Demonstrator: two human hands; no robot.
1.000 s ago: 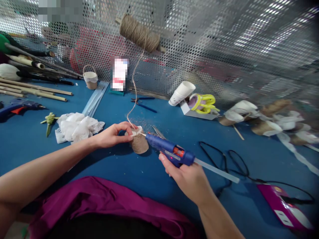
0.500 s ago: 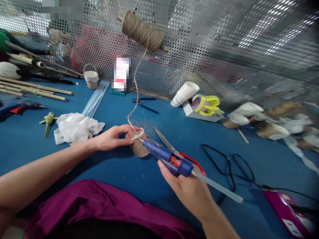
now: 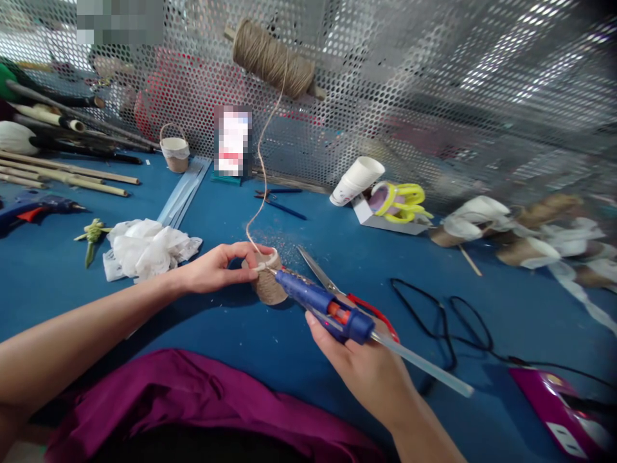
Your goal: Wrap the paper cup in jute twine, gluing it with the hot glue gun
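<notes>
My right hand (image 3: pixel 369 370) is closed round a blue hot glue gun (image 3: pixel 318 299), a clear glue stick (image 3: pixel 429 366) jutting from its back. The nozzle meets the upper part of a small twine-wrapped cup (image 3: pixel 270 288), or comes very close to it. On the cup's other side, my left hand (image 3: pixel 224 267) grips it with thumb and fingers. Twine (image 3: pixel 261 157) runs down to the cup from a spool (image 3: pixel 273 58) on the mesh. Scissors (image 3: pixel 321 270) with red handles lie partly behind the glue gun.
White lace (image 3: pixel 147 247) lies at left, near a second glue gun (image 3: pixel 41 209). A small basket (image 3: pixel 175 151), pliers (image 3: pixel 284 204) and tilted paper cups (image 3: pixel 357 180) stand or lie along the perforated mesh. At right are a black cord (image 3: pixel 443 321) and a purple power strip (image 3: pixel 549 408).
Almost nothing differs. Both hands keep their places at the cup, and the view has shifted very slightly.
</notes>
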